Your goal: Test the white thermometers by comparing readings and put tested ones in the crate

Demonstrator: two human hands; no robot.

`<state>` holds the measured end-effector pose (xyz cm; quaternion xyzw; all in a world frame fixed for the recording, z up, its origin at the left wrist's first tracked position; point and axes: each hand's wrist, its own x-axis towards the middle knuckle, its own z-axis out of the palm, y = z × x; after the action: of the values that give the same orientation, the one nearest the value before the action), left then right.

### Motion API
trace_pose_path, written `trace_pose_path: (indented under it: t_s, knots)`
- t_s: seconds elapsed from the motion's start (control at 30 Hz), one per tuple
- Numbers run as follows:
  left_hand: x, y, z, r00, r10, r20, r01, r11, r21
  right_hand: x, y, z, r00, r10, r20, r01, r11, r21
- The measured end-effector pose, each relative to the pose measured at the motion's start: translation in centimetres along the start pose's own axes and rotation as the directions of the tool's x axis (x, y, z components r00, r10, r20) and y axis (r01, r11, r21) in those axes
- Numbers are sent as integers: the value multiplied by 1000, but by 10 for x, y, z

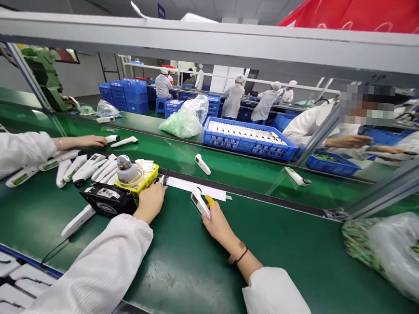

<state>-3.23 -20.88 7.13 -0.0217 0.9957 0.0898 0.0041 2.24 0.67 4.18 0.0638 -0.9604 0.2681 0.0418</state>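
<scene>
My right hand point(216, 220) is closed around a white handheld device point(199, 201) on the green bench top, a yellow finger cot on its fingertip. My left hand point(151, 201) rests knuckles-up beside a yellow tray point(145, 183) and holds a thin dark tool at its fingertips. A metal-topped dispenser point(125, 168) stands on that tray, with a black fan unit point(107, 200) in front of it.
Several white devices point(85, 166) lie heaped to the left, where a co-worker's hand point(91, 141) reaches. More devices point(202, 163) ride the green conveyor. A blue crate point(249, 138) and plastic bags point(394, 251) sit nearby. People work beyond.
</scene>
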Motion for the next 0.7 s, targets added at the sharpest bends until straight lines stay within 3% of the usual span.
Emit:
trace_pose_path:
  t_s: [0.1, 0.27, 0.4, 0.53, 0.7]
  knots:
    - [-7, 6, 7, 993, 107, -45, -113, 977, -178, 4, 10, -10, 998, 30, 48, -28, 999, -44]
    - [-13, 11, 30, 972, 221, -82, -233, 856, -461, 8, 7, -10, 994, 87, 69, -76, 986, -148]
    - [-11, 7, 44, 968, 236, -84, -238, 765, -599, 9, 14, -11, 986, 99, 137, -69, 975, -211]
    - [-7, 3, 48, 963, 262, -60, -232, 697, -679, 10, 21, -17, 981, 68, 183, -40, 987, -156]
    - [-8, 4, 47, 957, 291, -13, -209, 654, -727, 12, 12, -24, 957, 77, 278, -38, 989, -146]
